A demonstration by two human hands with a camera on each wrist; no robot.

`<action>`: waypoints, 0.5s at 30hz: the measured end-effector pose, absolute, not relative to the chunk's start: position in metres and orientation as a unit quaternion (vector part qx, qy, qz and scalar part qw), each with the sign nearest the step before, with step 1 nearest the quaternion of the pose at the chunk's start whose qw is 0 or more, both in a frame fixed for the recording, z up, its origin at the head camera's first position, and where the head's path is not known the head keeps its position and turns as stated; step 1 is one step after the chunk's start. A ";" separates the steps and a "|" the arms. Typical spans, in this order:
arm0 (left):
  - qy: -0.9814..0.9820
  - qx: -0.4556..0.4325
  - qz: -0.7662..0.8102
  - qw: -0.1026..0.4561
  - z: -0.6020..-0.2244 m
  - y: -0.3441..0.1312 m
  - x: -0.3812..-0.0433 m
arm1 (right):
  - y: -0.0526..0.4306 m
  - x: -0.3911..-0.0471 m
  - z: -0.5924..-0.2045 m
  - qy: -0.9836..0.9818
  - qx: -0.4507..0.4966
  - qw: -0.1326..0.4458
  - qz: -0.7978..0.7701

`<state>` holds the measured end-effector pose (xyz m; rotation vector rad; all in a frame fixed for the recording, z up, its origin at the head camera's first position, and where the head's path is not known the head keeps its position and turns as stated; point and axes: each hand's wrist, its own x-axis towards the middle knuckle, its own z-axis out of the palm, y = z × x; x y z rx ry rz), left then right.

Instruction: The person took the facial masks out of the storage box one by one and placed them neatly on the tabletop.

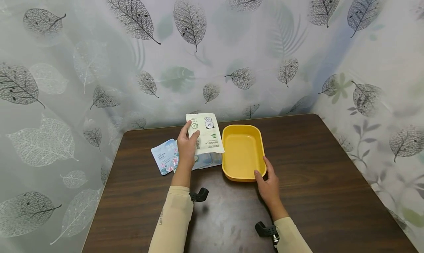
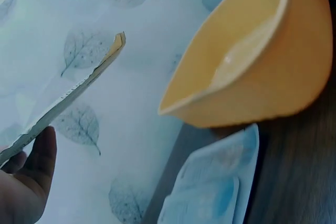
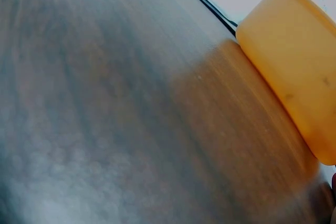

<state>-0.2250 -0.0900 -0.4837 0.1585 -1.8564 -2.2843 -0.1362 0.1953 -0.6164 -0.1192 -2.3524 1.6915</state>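
My left hand (image 1: 188,144) grips a pale green packet (image 1: 207,137) printed with a panda and the words ESSENTIAL OIL. Seen edge-on in the left wrist view, the packet (image 2: 68,98) is thin and raised, thumb on one face and fingers behind. A yellow plastic basin (image 1: 243,150) with a rounded rectangular rim stands just right of the packet, nothing inside it. At the basin's near right corner, my right hand (image 1: 269,183) holds the rim between thumb and fingers. The right wrist view catches only the basin's outer side (image 3: 294,72) and a sliver of that hand.
Several flat blue sachets with flower prints lie left of the basin, one sachet (image 1: 164,158) beside the left hand and other sachets (image 1: 210,160) partly under the packet. The brown wooden table (image 1: 314,194) meets a leaf-patterned curtain (image 1: 212,61) behind.
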 end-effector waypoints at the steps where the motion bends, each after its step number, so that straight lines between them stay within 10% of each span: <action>1: -0.628 0.058 -0.770 0.095 -0.485 -0.093 -0.224 | 0.195 -0.136 -0.616 -0.807 -0.041 0.120 0.577; 15: -0.672 0.079 -0.736 0.029 -0.550 -0.125 -0.204 | 0.191 -0.131 -0.603 -0.804 -0.047 0.100 0.584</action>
